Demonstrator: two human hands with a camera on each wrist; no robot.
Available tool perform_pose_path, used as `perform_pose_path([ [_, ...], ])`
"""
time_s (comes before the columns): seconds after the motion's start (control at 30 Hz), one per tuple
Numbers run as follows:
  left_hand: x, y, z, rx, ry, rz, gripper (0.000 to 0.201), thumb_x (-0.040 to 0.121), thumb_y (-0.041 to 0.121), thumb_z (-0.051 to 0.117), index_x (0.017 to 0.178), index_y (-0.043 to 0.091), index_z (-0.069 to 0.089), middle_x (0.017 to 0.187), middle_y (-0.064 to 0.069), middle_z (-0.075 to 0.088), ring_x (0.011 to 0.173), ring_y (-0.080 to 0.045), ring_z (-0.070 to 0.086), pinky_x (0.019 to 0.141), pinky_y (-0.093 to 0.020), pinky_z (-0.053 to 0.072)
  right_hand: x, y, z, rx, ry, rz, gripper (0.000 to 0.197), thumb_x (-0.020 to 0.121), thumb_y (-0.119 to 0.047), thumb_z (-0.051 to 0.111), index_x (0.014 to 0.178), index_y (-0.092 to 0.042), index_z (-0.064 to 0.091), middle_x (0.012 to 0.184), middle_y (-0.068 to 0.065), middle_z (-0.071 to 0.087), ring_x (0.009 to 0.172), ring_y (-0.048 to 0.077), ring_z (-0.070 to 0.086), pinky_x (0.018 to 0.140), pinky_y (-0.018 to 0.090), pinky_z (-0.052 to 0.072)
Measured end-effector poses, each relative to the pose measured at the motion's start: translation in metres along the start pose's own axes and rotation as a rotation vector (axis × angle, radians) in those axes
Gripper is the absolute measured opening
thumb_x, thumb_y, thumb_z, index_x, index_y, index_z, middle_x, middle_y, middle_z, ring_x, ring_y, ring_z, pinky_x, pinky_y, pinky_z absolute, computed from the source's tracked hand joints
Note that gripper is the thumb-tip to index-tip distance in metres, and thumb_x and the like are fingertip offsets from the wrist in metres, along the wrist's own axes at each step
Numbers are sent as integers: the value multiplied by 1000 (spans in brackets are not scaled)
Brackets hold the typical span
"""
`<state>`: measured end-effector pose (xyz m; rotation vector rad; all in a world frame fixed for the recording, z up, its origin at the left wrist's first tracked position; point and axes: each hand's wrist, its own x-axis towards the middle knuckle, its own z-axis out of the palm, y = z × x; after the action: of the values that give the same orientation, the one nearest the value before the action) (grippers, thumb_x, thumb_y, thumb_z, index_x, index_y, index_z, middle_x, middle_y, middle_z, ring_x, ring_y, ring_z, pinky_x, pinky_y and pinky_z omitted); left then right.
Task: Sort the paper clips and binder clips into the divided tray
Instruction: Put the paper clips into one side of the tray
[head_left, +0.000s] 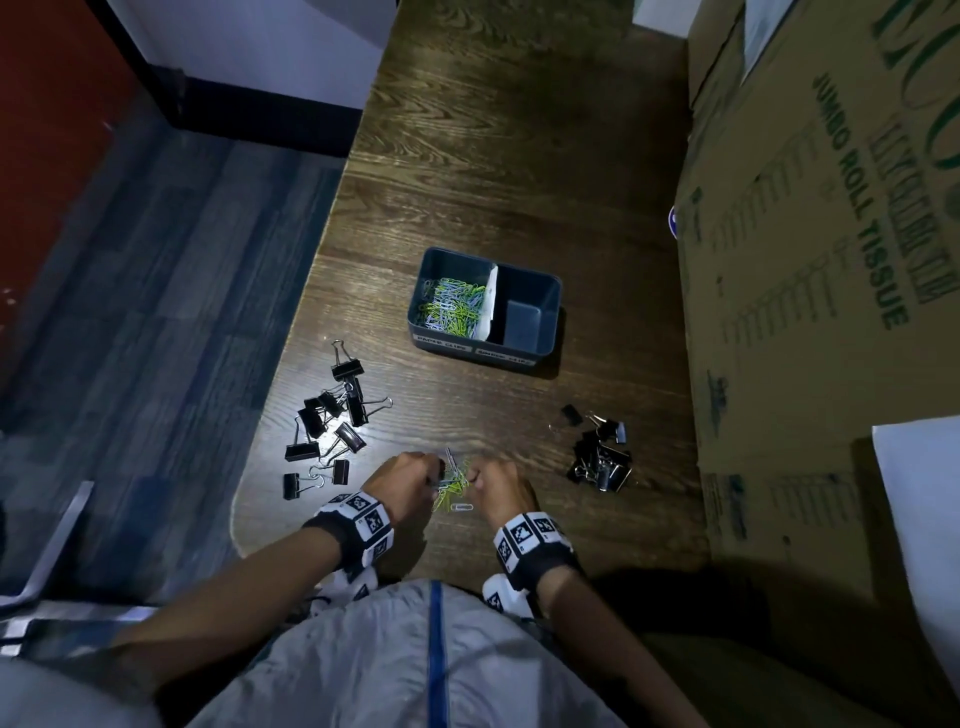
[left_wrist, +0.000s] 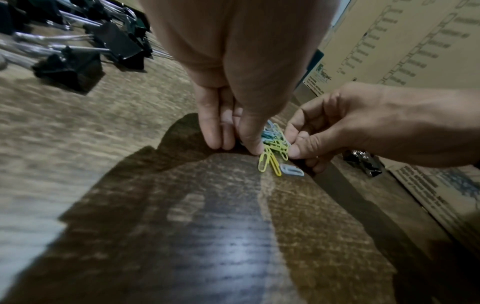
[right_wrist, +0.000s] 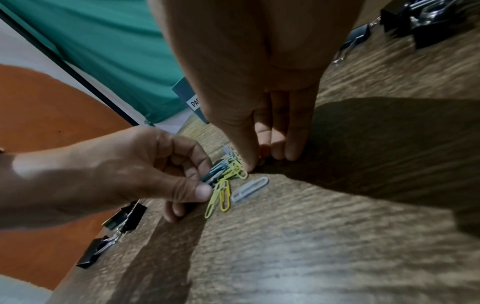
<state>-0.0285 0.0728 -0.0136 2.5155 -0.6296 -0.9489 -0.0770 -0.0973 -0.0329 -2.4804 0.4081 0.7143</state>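
Note:
A dark divided tray (head_left: 551, 281) stands mid-table. Its left compartment holds several green and pale paper clips (head_left: 452, 306); the right compartment shows only its bare floor. Near the front edge a small bunch of paper clips (head_left: 453, 480) lies between my hands. My left hand (head_left: 434, 475) and right hand (head_left: 475, 480) both pinch at this bunch from opposite sides. In the left wrist view the left fingertips (left_wrist: 255, 149) press the clips (left_wrist: 275, 147). In the right wrist view the right hand (right_wrist: 262, 161) touches the bunch (right_wrist: 228, 174). One pale clip (right_wrist: 250, 189) lies loose beside it.
Black binder clips lie in one spread group at the left (head_left: 332, 421) and a tighter heap at the right (head_left: 600, 454). A large cardboard box (head_left: 810, 260) walls off the table's right side. The table's left edge (head_left: 291, 353) drops to the floor.

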Motion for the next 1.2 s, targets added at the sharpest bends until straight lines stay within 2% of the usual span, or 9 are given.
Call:
perform_pose_path([
  [0.13,-4,-4,-8,-61,92,35,27,84,35,69,99,19,54,96,5,52,83,-18,55,69,-27,41,-4,5,-5,15,90,-48,26,78,-30,70,99,-28,56,99,-4,67,89,24,65,74,35,55],
  [0.27,-6,-15,-1,167,37,86,96,66,61,74,142,20,29,129,-2,38,110,-21,45,76,-37,49,-13,13,-2,-29,78,-127,81,64,-39,87,134,-29,47,129,2,46,116,25,49,90,44,52],
  [0.33,-3,-12,5,293,-14,122,111,66,60,74,150,21,14,139,-4,31,119,-22,38,80,-36,50,-16,9,2,-129,53,-180,95,60,-37,91,140,-26,41,133,5,43,120,27,45,94,46,50],
  [0.5,4,-7,19,238,42,221,72,76,27,75,139,16,43,132,-7,44,114,-25,48,76,-36,54,-14,0,10,-172,50,-227,65,69,-21,84,128,-19,56,127,5,50,114,29,56,89,43,53],
  [0.57,3,-5,19,222,95,262,56,64,23,81,115,17,61,111,-3,54,94,-20,60,63,-27,54,-13,-5,6,-169,73,-218,46,76,-16,78,119,-17,61,123,5,54,106,30,61,82,41,55],
  [0.7,-3,8,8,191,179,306,37,53,17,87,84,14,68,83,-4,63,64,-19,64,47,-19,46,-13,-10,1,-196,87,-220,25,83,-10,67,107,-18,68,113,4,60,96,31,66,75,40,55],
  [0.9,1,6,-4,5,169,99,23,88,17,62,110,14,68,104,-7,63,90,-26,63,77,-29,48,-12,-12,-13,-222,87,-144,23,87,-8,57,105,-18,68,109,8,67,99,33,65,78,39,55],
  [1.0,2,-2,-7,-110,173,16,23,83,12,71,105,17,70,97,-3,68,85,-18,62,75,-20,45,-11,-12,-23,-188,30,-60,21,88,-14,60,104,-20,71,100,13,69,95,35,67,80,38,56],
  [1.2,4,-4,-33,-255,251,-30,15,78,11,77,92,17,74,80,1,70,73,-13,65,74,-26,56,-6,-11,-37,-4,-61,142,10,83,-27,70,91,-24,75,91,5,73,82,25,69,79,30,57],
])
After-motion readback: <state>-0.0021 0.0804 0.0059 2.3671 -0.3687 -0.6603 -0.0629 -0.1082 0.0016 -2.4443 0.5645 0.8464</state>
